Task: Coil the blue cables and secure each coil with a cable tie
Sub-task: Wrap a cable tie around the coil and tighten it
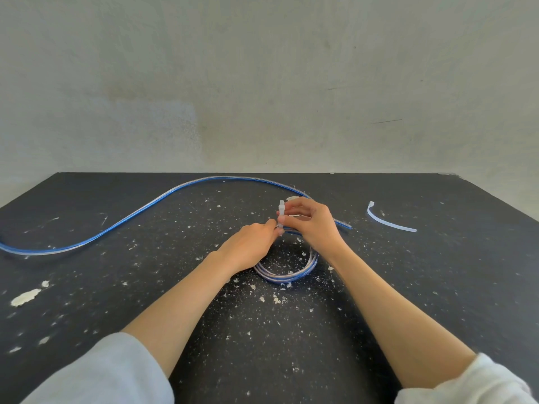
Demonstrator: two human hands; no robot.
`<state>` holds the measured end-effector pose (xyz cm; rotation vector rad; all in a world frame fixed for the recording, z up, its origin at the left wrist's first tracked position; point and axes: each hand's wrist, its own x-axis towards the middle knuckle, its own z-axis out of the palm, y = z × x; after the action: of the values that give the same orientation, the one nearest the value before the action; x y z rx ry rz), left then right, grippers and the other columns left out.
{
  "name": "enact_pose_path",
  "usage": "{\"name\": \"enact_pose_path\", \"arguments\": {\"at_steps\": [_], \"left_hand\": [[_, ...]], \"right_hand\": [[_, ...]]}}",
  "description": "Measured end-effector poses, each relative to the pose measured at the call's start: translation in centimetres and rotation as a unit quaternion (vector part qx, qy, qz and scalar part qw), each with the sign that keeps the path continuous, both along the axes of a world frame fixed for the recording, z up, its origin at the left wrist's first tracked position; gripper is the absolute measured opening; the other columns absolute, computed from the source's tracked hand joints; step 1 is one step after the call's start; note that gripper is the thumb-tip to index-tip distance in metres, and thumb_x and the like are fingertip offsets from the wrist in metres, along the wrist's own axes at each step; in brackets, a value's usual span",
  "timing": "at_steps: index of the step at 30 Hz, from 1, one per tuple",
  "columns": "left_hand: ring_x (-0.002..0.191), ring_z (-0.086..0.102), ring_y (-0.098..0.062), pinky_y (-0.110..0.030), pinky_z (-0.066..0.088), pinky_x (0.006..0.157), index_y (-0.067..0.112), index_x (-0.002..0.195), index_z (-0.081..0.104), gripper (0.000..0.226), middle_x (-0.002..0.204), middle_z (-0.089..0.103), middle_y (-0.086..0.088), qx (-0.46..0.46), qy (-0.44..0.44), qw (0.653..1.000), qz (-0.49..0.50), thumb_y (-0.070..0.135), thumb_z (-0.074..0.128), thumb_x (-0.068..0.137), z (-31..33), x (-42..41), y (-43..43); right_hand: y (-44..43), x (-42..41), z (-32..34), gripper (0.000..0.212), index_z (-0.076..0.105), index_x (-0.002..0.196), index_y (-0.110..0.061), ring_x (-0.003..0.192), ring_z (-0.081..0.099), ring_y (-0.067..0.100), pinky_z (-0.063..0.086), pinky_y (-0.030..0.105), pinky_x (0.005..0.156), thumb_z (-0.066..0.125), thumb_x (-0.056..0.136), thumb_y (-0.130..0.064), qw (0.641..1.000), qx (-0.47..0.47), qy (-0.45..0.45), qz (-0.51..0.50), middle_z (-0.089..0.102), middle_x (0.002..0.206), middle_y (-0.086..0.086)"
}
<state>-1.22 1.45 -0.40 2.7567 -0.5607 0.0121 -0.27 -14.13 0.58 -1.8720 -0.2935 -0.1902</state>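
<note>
A coil of blue cable (291, 276) lies on the black table (145, 287) at the centre, its far side hidden under my hands. My left hand (250, 246) pinches the far side of the coil. My right hand (312, 221) grips a white cable tie (281, 212) that stands upright at the coil's far edge. A second blue cable (140, 209) lies loose, snaking from the left edge round the back to behind my right hand. Another white cable tie (389, 223) lies flat to the right.
White paint flecks and flakes (24, 297) are scattered over the table. A pale wall (262, 83) rises right behind the table's far edge. My two light sleeves fill the bottom corners.
</note>
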Motion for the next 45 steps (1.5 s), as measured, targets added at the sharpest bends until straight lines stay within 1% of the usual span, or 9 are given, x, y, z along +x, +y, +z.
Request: {"name": "enact_pose_path", "arguments": {"at_steps": [9,12,15,22,26,31,36,42,45], "left_hand": [[0.089,0.061,-0.033,-0.048,0.048,0.078,0.010,0.119,0.046,0.040,0.105,0.064,-0.016,-0.005,0.003,1.000,0.001,0.037,0.024,0.101,0.0,0.1,0.0],[0.087,0.060,-0.032,-0.048,0.048,0.077,0.010,0.118,0.046,0.040,0.103,0.064,-0.016,-0.004,0.001,1.000,0.001,0.038,0.023,0.101,0.0,0.2,0.0],[0.087,0.060,-0.033,-0.047,0.047,0.075,0.009,0.117,0.047,0.040,0.104,0.063,-0.016,0.001,-0.001,1.000,-0.001,0.038,0.024,0.100,-0.1,0.2,0.0],[0.082,0.060,-0.027,-0.043,0.048,0.073,0.012,0.122,0.045,0.039,0.101,0.064,-0.013,-0.017,0.004,1.000,-0.003,0.037,0.023,0.101,0.0,0.1,0.0],[0.094,0.060,-0.032,-0.047,0.047,0.080,0.011,0.122,0.043,0.041,0.111,0.062,-0.015,0.003,0.016,1.000,-0.013,0.039,0.022,0.100,0.3,0.1,0.1],[0.092,0.058,-0.035,-0.039,0.035,0.065,0.010,0.115,0.043,0.037,0.107,0.063,-0.017,0.033,0.019,0.999,-0.030,0.038,0.024,0.101,0.5,0.2,-0.1],[0.097,0.058,-0.035,-0.036,0.034,0.067,0.011,0.122,0.040,0.036,0.111,0.062,-0.016,0.030,0.021,0.999,-0.030,0.037,0.025,0.101,0.5,0.2,-0.2],[0.091,0.060,-0.033,-0.037,0.037,0.066,0.013,0.132,0.036,0.040,0.107,0.063,-0.016,0.016,0.013,0.999,-0.029,0.036,0.024,0.101,0.4,0.2,-0.1],[0.095,0.060,-0.034,-0.038,0.039,0.068,0.011,0.128,0.041,0.040,0.110,0.063,-0.017,0.019,0.012,0.999,-0.028,0.036,0.025,0.101,0.5,0.2,-0.1]], "right_hand": [[0.0,0.4,-0.2,0.008,0.067,0.092,-0.017,0.085,0.064,0.010,0.049,0.024,0.081,0.069,0.084,-0.019,0.999,-0.052,-0.008,0.002,0.069,0.090,-0.001],[0.1,0.7,-0.3,0.009,0.065,0.093,-0.014,0.089,0.065,0.019,0.053,0.028,0.081,0.064,0.088,-0.021,0.997,-0.077,-0.002,0.011,0.068,0.092,0.005],[0.1,0.5,-0.6,0.014,0.066,0.095,-0.010,0.085,0.065,0.017,0.053,0.024,0.076,0.061,0.090,-0.021,0.996,-0.083,-0.006,0.020,0.069,0.089,0.005],[-0.1,0.4,0.1,0.008,0.063,0.091,-0.017,0.091,0.068,0.024,0.056,0.033,0.083,0.067,0.085,-0.021,0.997,-0.046,0.031,0.054,0.069,0.100,0.009],[0.0,0.3,0.0,0.006,0.061,0.084,-0.020,0.089,0.067,0.025,0.056,0.036,0.082,0.066,0.086,-0.019,0.998,-0.040,0.028,0.041,0.069,0.097,0.012],[-0.3,1.0,0.6,0.006,0.064,0.085,-0.016,0.087,0.064,0.013,0.049,0.029,0.086,0.068,0.084,-0.021,0.995,-0.096,0.000,0.025,0.069,0.090,0.001],[0.0,1.2,0.7,0.009,0.067,0.086,-0.015,0.085,0.062,0.012,0.046,0.024,0.080,0.069,0.084,-0.024,0.995,-0.100,0.005,0.009,0.070,0.090,0.003],[0.0,0.5,0.2,0.010,0.066,0.089,-0.021,0.086,0.064,0.004,0.048,0.013,0.074,0.072,0.081,-0.020,0.999,-0.033,0.017,0.028,0.069,0.092,-0.003],[0.0,0.2,-0.2,0.011,0.064,0.085,-0.024,0.075,0.062,-0.007,0.047,0.005,0.062,0.070,0.082,-0.016,0.999,-0.003,0.013,0.029,0.066,0.087,-0.006]]}}
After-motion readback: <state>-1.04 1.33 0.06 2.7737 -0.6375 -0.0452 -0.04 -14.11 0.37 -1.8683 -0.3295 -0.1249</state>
